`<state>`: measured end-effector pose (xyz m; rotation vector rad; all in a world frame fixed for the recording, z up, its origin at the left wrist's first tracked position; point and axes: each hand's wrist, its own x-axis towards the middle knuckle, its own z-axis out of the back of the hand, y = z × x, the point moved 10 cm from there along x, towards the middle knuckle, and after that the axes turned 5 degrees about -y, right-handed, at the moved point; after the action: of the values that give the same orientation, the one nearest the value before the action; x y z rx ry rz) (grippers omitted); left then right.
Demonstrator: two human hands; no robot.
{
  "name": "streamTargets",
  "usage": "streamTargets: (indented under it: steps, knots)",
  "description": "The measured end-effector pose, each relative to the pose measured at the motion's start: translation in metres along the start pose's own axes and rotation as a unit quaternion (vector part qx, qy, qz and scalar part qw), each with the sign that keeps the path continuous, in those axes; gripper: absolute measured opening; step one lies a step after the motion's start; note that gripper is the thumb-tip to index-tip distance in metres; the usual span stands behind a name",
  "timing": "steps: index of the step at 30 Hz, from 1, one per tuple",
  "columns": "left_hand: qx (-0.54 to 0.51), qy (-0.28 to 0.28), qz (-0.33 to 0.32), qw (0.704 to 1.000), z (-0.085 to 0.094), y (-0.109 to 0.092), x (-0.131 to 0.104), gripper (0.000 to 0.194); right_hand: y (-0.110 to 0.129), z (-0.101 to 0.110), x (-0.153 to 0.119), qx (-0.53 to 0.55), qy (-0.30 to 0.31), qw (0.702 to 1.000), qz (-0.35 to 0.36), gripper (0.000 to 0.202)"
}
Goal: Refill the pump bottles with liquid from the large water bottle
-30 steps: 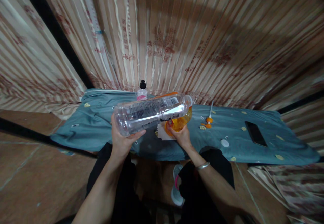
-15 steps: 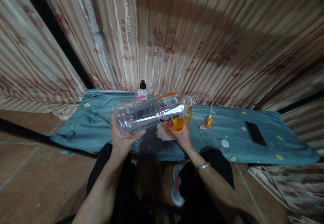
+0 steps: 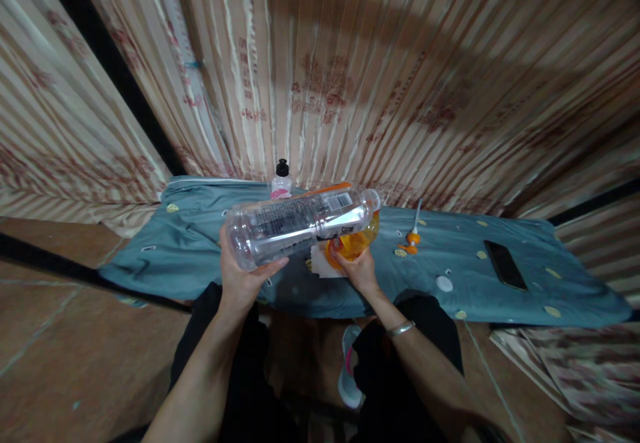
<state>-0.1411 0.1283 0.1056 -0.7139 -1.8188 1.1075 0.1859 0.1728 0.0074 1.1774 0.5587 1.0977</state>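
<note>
My left hand (image 3: pixel 245 276) is wrapped round the base end of a large clear plastic bottle (image 3: pixel 295 223) with a printed label and barcode. The bottle lies tilted in the air, its neck to the right and slightly higher. My right hand (image 3: pixel 359 269) grips an orange-yellow bottle (image 3: pixel 353 244) of liquid, partly hidden behind the clear one. The clear bottle's neck is at the orange bottle's upper end; whether the mouths touch I cannot tell. Beneath the orange bottle lies a piece of white paper (image 3: pixel 323 266). An orange pump head (image 3: pixel 413 237) with a white tube rests to the right.
A teal patterned cloth (image 3: pixel 190 249) covers the narrow table. Behind the clear bottle stands a small bottle with a black cap (image 3: pixel 283 169). A white round cap (image 3: pixel 444 283) and a black phone (image 3: pixel 505 265) lie at the right. Striped curtains (image 3: pixel 340 49) hang behind.
</note>
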Motion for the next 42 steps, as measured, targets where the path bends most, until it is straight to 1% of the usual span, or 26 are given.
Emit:
streamTargets:
  steps: [7, 15, 21, 27, 33, 38, 42]
  knots:
    - [0.007, -0.002, 0.009, 1.000, 0.0017, 0.0037, -0.0010, 0.100, -0.0070, -0.0011, 0.0005, -0.008, -0.002, 1.000, -0.013, 0.074]
    - [0.010, -0.007, 0.010, 1.000, 0.0025, 0.0030, -0.0008, 0.101, -0.0014, -0.0009, -0.0001, -0.002, -0.002, 1.000, 0.002, 0.074]
    - [-0.007, 0.002, 0.014, 1.000, -0.0016, -0.0009, -0.0013, 0.097, -0.0017, 0.0005, -0.0004, -0.007, -0.007, 1.000, -0.010, 0.075]
    - [0.001, -0.001, 0.010, 1.000, -0.0013, -0.0021, 0.0000, 0.103, -0.0019, -0.0040, -0.0006, 0.024, 0.012, 1.000, -0.002, 0.075]
    - [-0.002, -0.009, 0.015, 1.000, 0.0008, -0.0001, 0.0000, 0.104, -0.0041, -0.0035, -0.0004, 0.013, 0.009, 1.000, 0.003, 0.073]
    - [0.005, -0.007, 0.019, 1.000, 0.0004, -0.0012, 0.0000, 0.100, -0.0048, -0.0028, 0.0010, 0.001, 0.001, 1.000, 0.019, 0.070]
    - [0.005, 0.003, 0.009, 1.000, -0.0016, -0.0035, -0.0005, 0.096, -0.0045, -0.0035, 0.0011, 0.004, 0.006, 1.000, 0.013, 0.072]
